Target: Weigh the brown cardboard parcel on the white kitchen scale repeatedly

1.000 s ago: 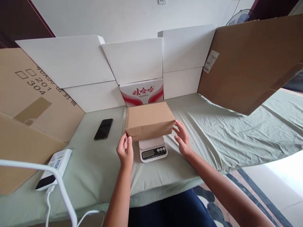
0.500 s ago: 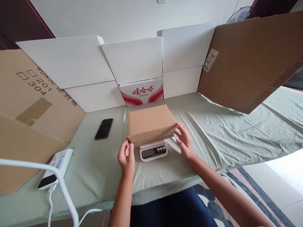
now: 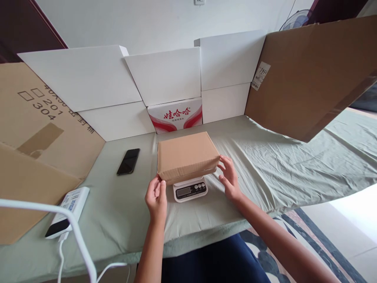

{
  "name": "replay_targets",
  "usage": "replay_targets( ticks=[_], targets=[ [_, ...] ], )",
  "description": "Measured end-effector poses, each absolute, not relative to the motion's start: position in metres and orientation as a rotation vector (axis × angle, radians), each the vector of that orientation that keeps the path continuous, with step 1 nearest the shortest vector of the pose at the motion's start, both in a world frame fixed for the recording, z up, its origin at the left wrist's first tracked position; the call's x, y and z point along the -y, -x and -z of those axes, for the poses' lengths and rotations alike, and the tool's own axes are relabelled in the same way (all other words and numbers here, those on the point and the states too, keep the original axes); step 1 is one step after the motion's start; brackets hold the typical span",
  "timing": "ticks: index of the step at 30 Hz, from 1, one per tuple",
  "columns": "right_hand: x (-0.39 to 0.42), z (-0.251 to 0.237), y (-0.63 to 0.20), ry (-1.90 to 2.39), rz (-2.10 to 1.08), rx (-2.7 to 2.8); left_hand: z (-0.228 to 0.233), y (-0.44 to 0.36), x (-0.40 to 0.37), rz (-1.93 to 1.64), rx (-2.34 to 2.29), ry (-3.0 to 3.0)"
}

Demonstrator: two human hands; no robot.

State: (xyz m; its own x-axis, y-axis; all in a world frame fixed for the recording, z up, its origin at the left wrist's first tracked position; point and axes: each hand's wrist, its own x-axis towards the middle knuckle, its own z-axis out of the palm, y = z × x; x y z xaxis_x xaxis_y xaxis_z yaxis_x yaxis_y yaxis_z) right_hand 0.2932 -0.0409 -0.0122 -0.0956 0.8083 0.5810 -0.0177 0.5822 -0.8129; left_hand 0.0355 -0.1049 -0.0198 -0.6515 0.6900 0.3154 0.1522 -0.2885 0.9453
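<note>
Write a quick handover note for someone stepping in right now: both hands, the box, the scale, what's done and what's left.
Left hand: open, fingertips at the near left corner of the brown box.
Right hand: open, fingertips by the box's right end.
The box sits on the white scale, overhanging it; the display shows below.
Done: box on scale.
Left: probably letting go and reading the display, unreadable here.

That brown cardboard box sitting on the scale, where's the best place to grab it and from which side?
Take the cardboard box by its two short ends, one hand from the left and one from the right. It lies flat and closed on the small scale, overhanging it, so both ends are free. The left hand and right hand already flank those ends.
</note>
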Motion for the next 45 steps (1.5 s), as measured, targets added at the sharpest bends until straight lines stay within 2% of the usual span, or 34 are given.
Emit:
replay_targets(
  ticks=[10,24,29,34,39,45],
  targets=[
    [0.041,0.009,-0.293,0.692,-0.767,1.495,0.02,-0.033,0.105,-1.991,-1.532,-1.025],
    [0.039,0.018,-0.288,0.804,-0.949,1.483,0.028,-0.033,0.103,-1.889,-1.609,-1.041],
    [0.024,-0.008,-0.28,0.691,-0.956,1.493,0.0,-0.025,0.09,-1.956,-1.598,-1.145],
    [-0.029,-0.036,-0.256,0.613,-0.895,1.529,-0.029,-0.006,0.033,-1.991,-1.541,-1.28],
    [-0.076,-0.012,-0.234,0.586,-0.956,1.465,-0.009,0.007,-0.012,-1.907,-1.561,-1.273],
    [-0.081,0.01,-0.23,0.653,-1.072,1.4,0.021,0.01,-0.02,-1.869,-1.585,-1.269]
  ],
)
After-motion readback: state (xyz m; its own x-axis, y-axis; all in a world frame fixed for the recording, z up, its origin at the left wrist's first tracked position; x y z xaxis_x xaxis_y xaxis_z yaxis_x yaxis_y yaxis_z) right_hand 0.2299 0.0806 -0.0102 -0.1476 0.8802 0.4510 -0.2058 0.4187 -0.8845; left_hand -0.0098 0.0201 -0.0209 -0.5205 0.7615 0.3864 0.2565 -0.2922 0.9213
